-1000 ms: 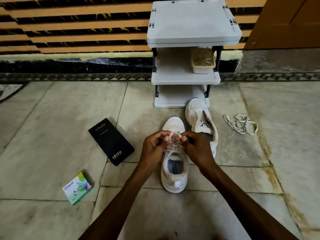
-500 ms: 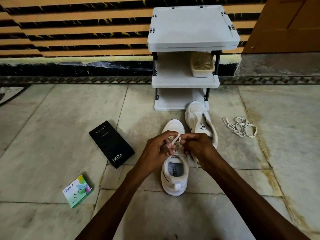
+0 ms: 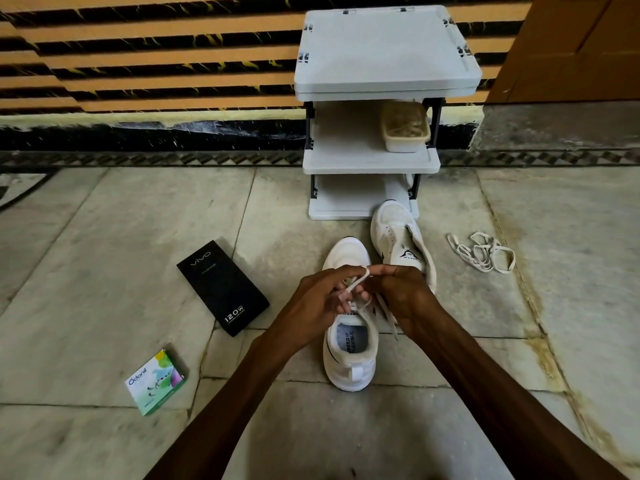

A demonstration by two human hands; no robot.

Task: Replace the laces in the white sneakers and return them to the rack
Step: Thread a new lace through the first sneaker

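Head cam, fwd-down, close to floor (image 3: 114, 278)

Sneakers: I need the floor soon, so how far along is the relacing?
Done: the near sneaker looks laced. In hand: left hand and right hand pinch its lace, apparently tying. Left: the far sneaker shows no lace, loose laces lie beside it, and both shoes are off the rack.

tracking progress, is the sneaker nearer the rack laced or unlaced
Unlaced, as far as shows: the far sneaker has no lace across it and its tongue stands loose. A loose lace lies on the floor beside it.
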